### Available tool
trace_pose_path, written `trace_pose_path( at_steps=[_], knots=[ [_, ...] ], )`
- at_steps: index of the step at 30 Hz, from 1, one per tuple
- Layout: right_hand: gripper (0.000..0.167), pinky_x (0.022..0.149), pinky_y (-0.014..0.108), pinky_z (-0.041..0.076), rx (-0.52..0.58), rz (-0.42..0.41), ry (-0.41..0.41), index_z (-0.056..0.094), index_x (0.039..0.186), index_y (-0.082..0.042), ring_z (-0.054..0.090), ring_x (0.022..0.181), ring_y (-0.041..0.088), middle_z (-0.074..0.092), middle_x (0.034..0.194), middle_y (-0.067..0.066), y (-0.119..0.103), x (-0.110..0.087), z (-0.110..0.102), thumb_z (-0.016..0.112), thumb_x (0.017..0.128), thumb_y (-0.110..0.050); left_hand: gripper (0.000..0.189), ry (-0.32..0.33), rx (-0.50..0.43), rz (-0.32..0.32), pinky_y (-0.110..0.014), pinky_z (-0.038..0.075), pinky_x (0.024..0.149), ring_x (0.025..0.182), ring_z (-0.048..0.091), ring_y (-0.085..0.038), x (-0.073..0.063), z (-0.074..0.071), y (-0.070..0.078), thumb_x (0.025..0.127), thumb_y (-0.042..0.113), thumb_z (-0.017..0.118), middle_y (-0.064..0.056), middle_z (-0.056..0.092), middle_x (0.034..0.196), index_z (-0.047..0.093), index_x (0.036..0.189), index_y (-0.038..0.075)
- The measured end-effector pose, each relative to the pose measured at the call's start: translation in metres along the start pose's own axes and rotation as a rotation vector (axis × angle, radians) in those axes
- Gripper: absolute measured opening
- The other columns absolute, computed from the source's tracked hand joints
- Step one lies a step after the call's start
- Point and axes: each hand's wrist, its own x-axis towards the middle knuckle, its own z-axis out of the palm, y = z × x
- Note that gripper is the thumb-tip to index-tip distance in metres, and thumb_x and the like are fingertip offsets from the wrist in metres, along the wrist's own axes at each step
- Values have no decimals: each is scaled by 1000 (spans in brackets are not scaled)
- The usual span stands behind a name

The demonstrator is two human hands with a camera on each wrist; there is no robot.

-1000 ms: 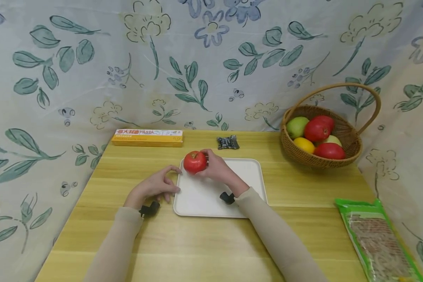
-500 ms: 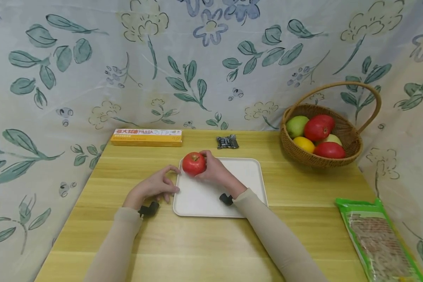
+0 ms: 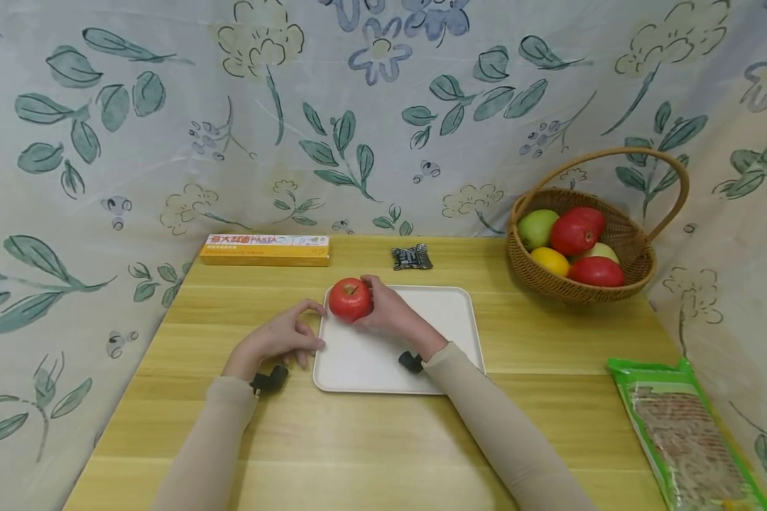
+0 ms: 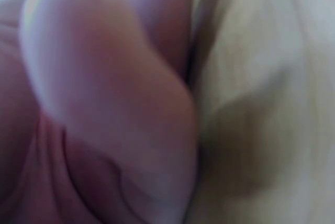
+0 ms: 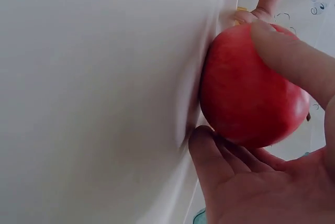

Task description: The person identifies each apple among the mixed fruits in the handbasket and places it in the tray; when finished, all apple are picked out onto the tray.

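A red apple (image 3: 350, 299) is at the far left corner of a white rectangular tray (image 3: 409, 376). My right hand (image 3: 390, 310) holds the apple from its right side. In the right wrist view, the thumb (image 5: 293, 59) lies over the apple and the other fingers are below it, close to the tray surface. My left hand (image 3: 281, 335) is at the tray's left rim, with its thumb and index fingertips at the edge and its fingers loosely bent. Only blurred fingers (image 4: 115, 88) and wood show in the left wrist view.
A yellow pasta box (image 3: 265, 250) lies at the back left. Behind the tray is a small black packet (image 3: 412, 257). A wicker basket (image 3: 575, 292) of several fruits stands at the back right. A green-edged bag (image 3: 690, 433) lies at the front right of the wooden table (image 3: 332, 454).
The apple, held in my right hand, has come down slightly toward the tray corner. My left hand has stayed at the tray's left edge.
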Motion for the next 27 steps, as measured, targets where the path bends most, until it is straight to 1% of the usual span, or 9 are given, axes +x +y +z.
trace_pose_path(
  at_steps=[4, 6, 8, 10, 14, 16, 20, 24, 27],
  knots=[
    [105, 125, 52, 40, 48, 2, 7, 29, 164, -8, 45, 154, 33, 45, 166, 13, 0, -7, -9, 93, 82, -18, 68, 1, -1, 1, -27, 47, 47, 55, 68, -18, 0, 1, 1, 91, 26, 85, -9, 74, 82, 43, 146, 24],
    [104, 125, 51, 40, 65, -1, 27, 30, 164, -10, 43, 156, 34, 44, 168, 11, -1, -14, -19, 92, 83, -23, 69, 3, 0, -2, -27, 47, 47, 55, 68, -18, -1, 1, 1, 91, 26, 85, -9, 74, 82, 44, 146, 24],
    [102, 125, 50, 39, 70, -12, 66, 30, 164, -11, 41, 157, 34, 43, 168, 9, -2, -22, -32, 91, 84, -25, 69, 5, 1, -5, -27, 47, 48, 55, 68, -18, -1, 2, 1, 91, 26, 85, -10, 74, 82, 44, 146, 24],
    [99, 127, 49, 38, 76, -21, 110, 29, 164, -11, 40, 157, 34, 42, 169, 9, -1, -34, -48, 89, 87, -26, 70, 5, 2, -4, -27, 47, 48, 56, 68, -18, -1, 2, 1, 91, 26, 85, -10, 74, 83, 44, 146, 24],
    [97, 131, 45, 31, 106, -44, 211, 27, 165, -12, 35, 160, 31, 38, 171, 9, 1, -59, -84, 87, 90, -26, 71, 4, -2, 0, -26, 46, 47, 56, 68, -18, -3, 2, 0, 90, 26, 85, -10, 73, 85, 43, 147, 23],
    [98, 133, 45, 26, 143, -64, 260, 25, 165, -9, 32, 162, 30, 35, 172, 11, 5, -72, -104, 86, 90, -23, 71, 6, -5, 3, -26, 46, 47, 56, 68, -18, -3, 1, 0, 90, 25, 85, -10, 73, 85, 43, 147, 23],
    [99, 135, 47, 21, 187, -89, 367, 20, 166, -6, 27, 164, 30, 30, 174, 12, 16, -97, -145, 85, 92, -19, 70, 7, -9, 4, -27, 47, 48, 56, 68, -18, -4, 1, 0, 91, 25, 85, -10, 74, 85, 43, 147, 22],
    [97, 135, 47, 20, 215, -69, 488, 17, 167, -8, 25, 164, 29, 28, 175, 11, 28, -121, -181, 82, 95, -21, 70, 6, -12, 2, -27, 50, 48, 56, 67, -18, -4, 2, 1, 91, 25, 85, -10, 75, 85, 44, 148, 21],
    [99, 135, 43, 20, 232, -17, 584, 14, 168, -11, 25, 165, 26, 26, 176, 10, 41, -134, -204, 81, 96, -25, 71, 6, -12, 1, -27, 50, 49, 56, 68, -18, -4, 3, 2, 91, 25, 85, -10, 75, 84, 44, 148, 21]
  ],
)
